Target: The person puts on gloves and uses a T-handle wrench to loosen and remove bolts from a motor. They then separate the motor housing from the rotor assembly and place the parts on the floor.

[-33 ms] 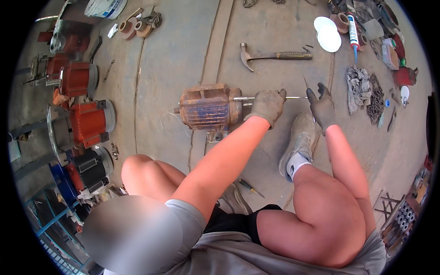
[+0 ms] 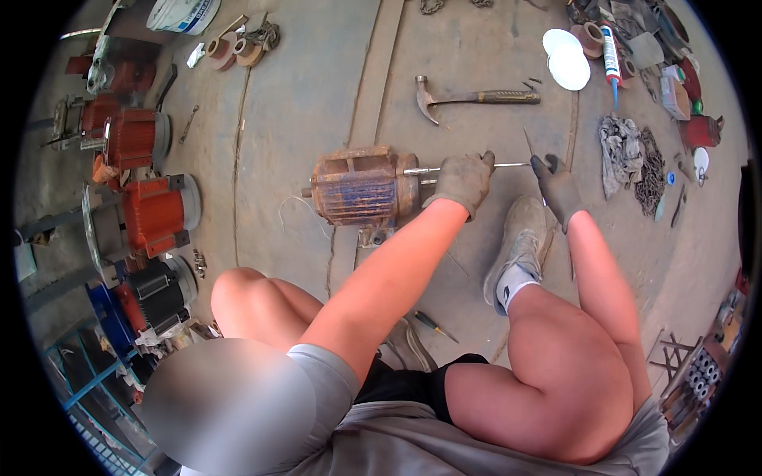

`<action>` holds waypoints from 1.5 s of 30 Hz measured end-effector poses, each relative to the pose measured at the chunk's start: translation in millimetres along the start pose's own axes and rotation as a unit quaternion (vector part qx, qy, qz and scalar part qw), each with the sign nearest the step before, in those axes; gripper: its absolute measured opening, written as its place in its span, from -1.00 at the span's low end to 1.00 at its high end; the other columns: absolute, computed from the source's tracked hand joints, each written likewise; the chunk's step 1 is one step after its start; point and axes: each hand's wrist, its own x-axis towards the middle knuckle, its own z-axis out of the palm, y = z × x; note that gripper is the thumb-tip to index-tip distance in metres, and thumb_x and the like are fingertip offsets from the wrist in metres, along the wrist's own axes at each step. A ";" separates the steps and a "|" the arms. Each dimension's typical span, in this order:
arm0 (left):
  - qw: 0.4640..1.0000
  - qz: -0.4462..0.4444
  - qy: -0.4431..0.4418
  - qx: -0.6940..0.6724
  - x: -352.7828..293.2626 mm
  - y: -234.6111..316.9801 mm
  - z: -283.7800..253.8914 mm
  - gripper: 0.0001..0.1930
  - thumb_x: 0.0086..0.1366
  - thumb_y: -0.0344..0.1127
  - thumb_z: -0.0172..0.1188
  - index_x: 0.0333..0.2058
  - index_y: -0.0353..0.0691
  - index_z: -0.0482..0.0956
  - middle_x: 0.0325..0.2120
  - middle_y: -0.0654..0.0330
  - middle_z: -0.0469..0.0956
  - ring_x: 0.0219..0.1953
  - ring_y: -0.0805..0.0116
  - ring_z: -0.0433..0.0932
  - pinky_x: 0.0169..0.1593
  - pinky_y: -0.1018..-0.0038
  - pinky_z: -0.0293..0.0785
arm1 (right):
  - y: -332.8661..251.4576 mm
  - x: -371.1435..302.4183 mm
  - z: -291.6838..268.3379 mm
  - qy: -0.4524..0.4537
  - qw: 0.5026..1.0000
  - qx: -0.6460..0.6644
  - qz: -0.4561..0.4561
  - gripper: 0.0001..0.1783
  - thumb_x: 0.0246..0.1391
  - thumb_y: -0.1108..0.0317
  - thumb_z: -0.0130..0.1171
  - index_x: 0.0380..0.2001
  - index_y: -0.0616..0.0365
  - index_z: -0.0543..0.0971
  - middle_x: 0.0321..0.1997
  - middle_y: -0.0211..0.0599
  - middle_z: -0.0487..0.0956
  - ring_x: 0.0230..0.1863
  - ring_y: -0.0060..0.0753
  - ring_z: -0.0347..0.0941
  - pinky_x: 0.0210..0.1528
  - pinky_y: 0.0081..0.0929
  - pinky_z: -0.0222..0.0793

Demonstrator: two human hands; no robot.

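A rusty electric motor point(image 2: 357, 190) with worn blue paint lies on its side on the floor. From its right end runs the slim rod of a T-handle socket wrench point(image 2: 510, 165), its thicker end against the motor. My gloved left hand point(image 2: 464, 184) is closed around the rod near the motor. At the far end of the rod is a thin crossbar, where my gloved right hand point(image 2: 559, 189) has its thumb and fingers curled. The palm side of the right hand is partly hidden. Beyond the motor lies a claw hammer point(image 2: 484, 97) with a dark grip.
Several red motors point(image 2: 155, 213) and a black motor point(image 2: 156, 293) line the left side. On the right are a rag point(image 2: 621, 155), a chain point(image 2: 651, 178), a sealant tube point(image 2: 610, 55) and white discs point(image 2: 569, 66). A screwdriver point(image 2: 432, 324) lies by my shoe point(image 2: 520, 242).
My right hand's fingers have curled inward around the crossbar, from a more spread pose. The crossbar's tip has shifted slightly left. My left hand and the motor hold their places.
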 end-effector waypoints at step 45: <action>0.995 0.064 0.026 -0.071 16.7 46.8 -8.4 -0.80 0.47 -0.33 0.09 0.00 -0.10 0.59 -0.12 0.04 0.71 -0.01 0.01 0.70 0.03 0.15 0.63 | 20.6 18.1 -26.8 -0.359 0.708 0.465 0.393 -0.50 0.38 -0.09 0.17 -0.02 0.17 0.64 -0.20 -0.21 0.74 -0.30 -0.37 0.64 -0.30 -0.49 0.50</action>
